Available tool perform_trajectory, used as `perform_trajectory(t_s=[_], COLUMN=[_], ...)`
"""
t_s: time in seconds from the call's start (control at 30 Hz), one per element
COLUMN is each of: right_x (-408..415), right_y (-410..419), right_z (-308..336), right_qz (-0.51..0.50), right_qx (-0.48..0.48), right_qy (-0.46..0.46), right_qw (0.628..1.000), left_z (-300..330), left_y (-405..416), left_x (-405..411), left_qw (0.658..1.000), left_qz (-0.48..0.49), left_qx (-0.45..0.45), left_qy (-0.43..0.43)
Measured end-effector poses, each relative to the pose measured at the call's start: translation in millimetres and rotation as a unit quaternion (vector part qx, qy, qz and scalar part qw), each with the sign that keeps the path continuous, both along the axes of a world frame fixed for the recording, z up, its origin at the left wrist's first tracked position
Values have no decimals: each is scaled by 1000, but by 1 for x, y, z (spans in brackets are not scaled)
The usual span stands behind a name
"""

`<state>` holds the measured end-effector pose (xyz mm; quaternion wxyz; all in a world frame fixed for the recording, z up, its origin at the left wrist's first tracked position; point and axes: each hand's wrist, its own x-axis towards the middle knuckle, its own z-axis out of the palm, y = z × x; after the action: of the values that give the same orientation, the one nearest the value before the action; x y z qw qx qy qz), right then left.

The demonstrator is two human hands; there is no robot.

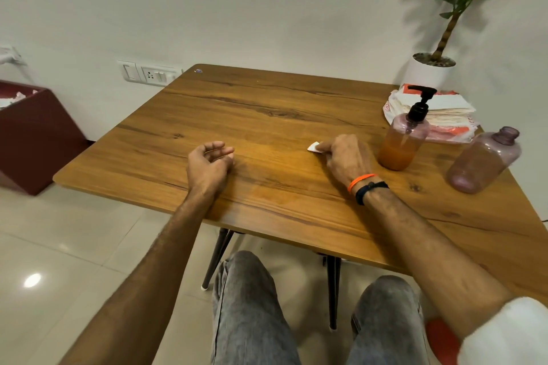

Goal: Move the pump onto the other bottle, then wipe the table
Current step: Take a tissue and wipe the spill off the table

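Upright on the right side of the wooden table [237, 115] stands a tinted plastic bottle [404, 142] with orange liquid filling roughly its lower half, and the black pump [421, 101] is seated on its neck, spout pointing left. Just to its right, apart from it, stands a second tinted bottle [483, 160] of the same kind, its neck open and uncapped; it looks empty, with only a pinkish tint at the base. Neither bottle carries a label that can be read.

Beside the pump bottle, on its left, the right hand [345, 158] rests knuckles-up on the table, fingers curled around a small white piece of tissue or cloth [313, 147], of which only a corner pokes out past the fingertips. An orange band and a dark band circle that wrist. The left hand [209, 161] lies well apart near the table's middle, loosely curled with the palm turned partly up, holding nothing.

Behind the bottles sits a stack of white cloths or papers [439, 115] in a plastic wrapper with orange-red print too blurred to read. A small sticker [197, 70] at the far table edge is also illegible. Beyond the stack, a white pot [427, 71] holds a leafy plant. On the floor at left, a dark red bin [32, 133] contains crumpled white paper. A wall switch and socket plate [148, 72] is mounted behind the table. Grey-trousered knees show below the near edge.
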<state>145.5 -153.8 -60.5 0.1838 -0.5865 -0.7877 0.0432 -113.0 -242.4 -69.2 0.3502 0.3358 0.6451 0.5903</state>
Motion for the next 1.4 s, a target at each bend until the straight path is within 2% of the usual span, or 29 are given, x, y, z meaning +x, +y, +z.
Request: perform_trajectory(t_s=[0.13, 0.3, 0.43, 0.53, 0.57, 0.63, 0.7, 0.73, 0.77, 0.83, 0.97, 1.03, 1.17, 1.27, 1.33, 1.4], right_x=[-7, -11, -20, -23, -21, -19, -15, -13, -10, -7, -11, -18, -38, -40, -36, -35], right_y=[-9, -52, -103, -133, -135, -124, -97, -83, -70, -50, -41, -53, -102, -125, -120, -98], right_z=[-6, -8, -3, -1, 1, 5, 8, 10, 11, 9, -4, -10, -16, -8, 1, 7], right_qz=[53, 119, 218, 269, 262, 200, 103, 59, 27, 3, 46, 73, 204, 294, 284, 197], right_qx=[-15, -25, -44, -97, -127, -165, -139, -108, -72, -11, -35, -54, -76, -92, -124, -123], right_qy=[20, 55, 63, 87, 117, 236, 353, 366, 341, 245, 54, 35, 53, 81, 142, 246], right_qw=[998, 991, 973, 954, 950, 936, 919, 922, 937, 969, 997, 995, 975, 948, 940, 941], left_z=[-4, -11, -14, -15, -15, -14, -14, -14, -14, -12, -10, -10, -12, -16, -18, -19], left_y=[0, 2, 4, 4, 3, 1, -1, -1, -3, -4, -8, -11, -16, -17, -16, -15], left_x=[-1, -1, -3, -3, -3, -4, -6, -6, -6, -7, -11, -13, -13, -14, -17, -19], left_qw=[999, 1000, 999, 1000, 1000, 1000, 999, 999, 999, 998, 988, 966, 895, 859, 847, 843], left_qz=[7, 1, 6, 3, 1, -9, -22, -27, -32, -44, -93, -115, -132, -149, -163, -177], left_qx=[30, 29, 29, 29, 30, 29, 34, 37, 38, 37, 11, 4, 13, -3, -11, -12], left_qy=[-24, -8, -11, -8, -7, -6, -13, -17, -19, -4, 126, 231, 425, 489, 506, 507])
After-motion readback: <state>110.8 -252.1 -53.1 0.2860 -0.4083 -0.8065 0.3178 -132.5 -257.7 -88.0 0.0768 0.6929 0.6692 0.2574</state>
